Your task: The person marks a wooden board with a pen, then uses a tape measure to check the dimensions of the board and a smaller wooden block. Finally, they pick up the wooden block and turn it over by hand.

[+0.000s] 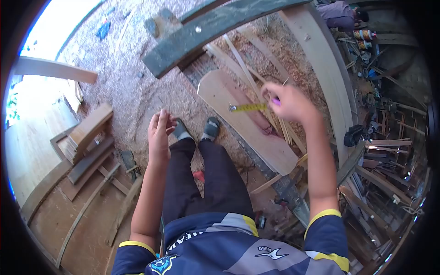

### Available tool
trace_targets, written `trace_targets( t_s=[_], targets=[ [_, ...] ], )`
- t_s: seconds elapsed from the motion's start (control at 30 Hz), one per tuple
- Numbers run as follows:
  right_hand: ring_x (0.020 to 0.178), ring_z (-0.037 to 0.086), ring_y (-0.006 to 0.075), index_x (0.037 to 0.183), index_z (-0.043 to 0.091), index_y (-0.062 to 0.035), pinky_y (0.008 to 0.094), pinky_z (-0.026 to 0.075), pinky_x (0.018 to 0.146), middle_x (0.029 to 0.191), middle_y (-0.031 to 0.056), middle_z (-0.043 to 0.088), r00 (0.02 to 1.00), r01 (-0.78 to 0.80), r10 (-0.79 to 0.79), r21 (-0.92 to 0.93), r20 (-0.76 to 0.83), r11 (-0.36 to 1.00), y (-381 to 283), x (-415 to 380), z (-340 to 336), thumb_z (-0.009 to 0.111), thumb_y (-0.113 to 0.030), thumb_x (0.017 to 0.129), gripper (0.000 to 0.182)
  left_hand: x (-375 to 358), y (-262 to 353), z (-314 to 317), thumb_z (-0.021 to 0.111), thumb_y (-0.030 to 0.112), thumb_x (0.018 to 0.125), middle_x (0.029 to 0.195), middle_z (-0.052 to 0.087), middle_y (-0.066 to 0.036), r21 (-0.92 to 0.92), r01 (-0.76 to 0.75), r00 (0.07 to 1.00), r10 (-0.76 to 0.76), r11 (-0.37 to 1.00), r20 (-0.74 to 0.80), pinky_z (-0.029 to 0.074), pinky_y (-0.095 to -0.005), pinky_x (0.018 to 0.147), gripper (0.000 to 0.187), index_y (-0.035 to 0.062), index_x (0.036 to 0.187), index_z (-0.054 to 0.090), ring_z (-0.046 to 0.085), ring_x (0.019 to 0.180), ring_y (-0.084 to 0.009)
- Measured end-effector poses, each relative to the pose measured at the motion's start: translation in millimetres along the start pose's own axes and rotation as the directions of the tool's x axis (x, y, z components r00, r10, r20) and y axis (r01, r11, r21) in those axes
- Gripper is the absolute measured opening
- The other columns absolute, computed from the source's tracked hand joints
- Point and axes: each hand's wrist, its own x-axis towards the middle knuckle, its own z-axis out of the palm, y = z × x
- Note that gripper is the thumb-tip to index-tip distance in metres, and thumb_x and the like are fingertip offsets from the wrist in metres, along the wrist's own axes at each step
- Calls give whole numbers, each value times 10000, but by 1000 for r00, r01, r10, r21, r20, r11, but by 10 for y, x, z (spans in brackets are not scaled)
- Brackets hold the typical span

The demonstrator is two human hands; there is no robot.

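One tape measure [248,107] drawn partly out above the plank [250,121], clenched in right hand [288,101]; left hand [159,133] empty, spread; measuring unfinished, seemingly.

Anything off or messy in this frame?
Nothing damaged. The floor is strewn with sawdust, and loose thin wood strips lie crisscrossed beside the rounded board. The right hand holds a yellow tape measure extended; the left hand is empty.

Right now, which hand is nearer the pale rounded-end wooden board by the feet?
Right. The right hand hovers over the pale rounded-end wooden board, holding a yellow tape measure across it. The left hand hangs open well to its left, above bare sawdust floor.
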Motion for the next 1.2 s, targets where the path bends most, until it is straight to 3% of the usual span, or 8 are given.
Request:
trace_targets(
  t_s=[0.3, 0.37, 0.47, 0.7, 0.97, 1.03, 1.1, 1.2],
  targets=[
    [876, 726, 359, 1050, 674, -30, 428, 558, 803, 912, 196, 725, 914, -189, 308, 394, -264, 899, 507, -2088, 827, 738, -126, 905, 185, -639, 799, 19, 592, 435, 1102, 1026, 713, -53, 59, -87, 993, 81, 995, 85, 518, -318, 817, 342, 101, 1129, 661, 675, 904, -150],
    [860, 725, 328, 1029, 674, -18, 412, 558, 801, 904, 181, 729, 867, -211, 390, 481, -309, 851, 471, -2471, 1045, 750, -129, 906, 182, -721, 886, 106, 592, 434, 1102, 1044, 721, -63, 102, -104, 986, 89, 989, 141, 521, -319, 827, 355, 91, 1159, 664, 680, 917, -158],
    [814, 684, 170, 998, 659, -2, 367, 552, 788, 856, 113, 718, 803, -130, 452, 626, -388, 769, 450, -2939, 1334, 745, -91, 920, 147, -867, 1068, 288, 597, 435, 1098, 1063, 728, -71, 124, -91, 959, 53, 988, 280, 525, -321, 841, 369, 82, 1177, 667, 686, 938, -162],
    [822, 614, 121, 969, 611, -22, 327, 511, 802, 856, 48, 674, 586, -49, 622, 744, -519, 667, -452, -3841, 1473, 711, -49, 946, 107, -1246, 1413, 597, 631, 464, 1071, 1082, 731, -69, 201, -146, 854, 21, 969, 520, 523, -320, 856, 397, 84, 1180, 673, 688, 973, -158],
    [893, 709, 127, 933, 553, -30, 314, 523, 817, 878, 47, 681, 282, 154, 861, 905, -424, 395, -1560, -4153, 2448, 673, -38, 999, 137, -1539, 1674, 608, 618, 412, 1081, 1064, 731, -39, 310, -284, 595, -87, 907, 799, 493, -307, 866, 357, 73, 1161, 696, 671, 952, -137],
    [904, 727, 136, 928, 548, -29, 316, 531, 815, 888, 59, 697, 209, 160, 913, 933, -350, 321, -1781, -4161, 2713, 675, -30, 996, 144, -1538, 1445, 669, 650, 316, 1086, 1036, 723, -53, 277, -402, 461, -68, 873, 885, 489, -300, 842, 299, 31, 1158, 701, 633, 926, -123],
    [895, 737, 144, 924, 550, -29, 318, 534, 799, 898, 69, 707, 173, 161, 948, 958, -266, 239, -2054, -4194, 2795, 681, -35, 991, 148, -1734, 1290, 746, 658, 273, 1087, 1026, 723, -53, 323, -375, 411, -156, 869, 898, 501, -307, 871, 292, -5, 1159, 710, 628, 945, -125],
    [877, 745, 156, 919, 559, -24, 321, 536, 787, 891, 79, 726, 138, 151, 967, 969, -214, 194, -2284, -4294, 3056, 696, -51, 980, 152, -2019, 1091, 844, 652, 271, 1091, 1058, 738, -54, 275, -513, 180, -212, 813, 961, 511, -308, 937, 323, -23, 1215, 707, 658, 1002, -140]
  ],
)
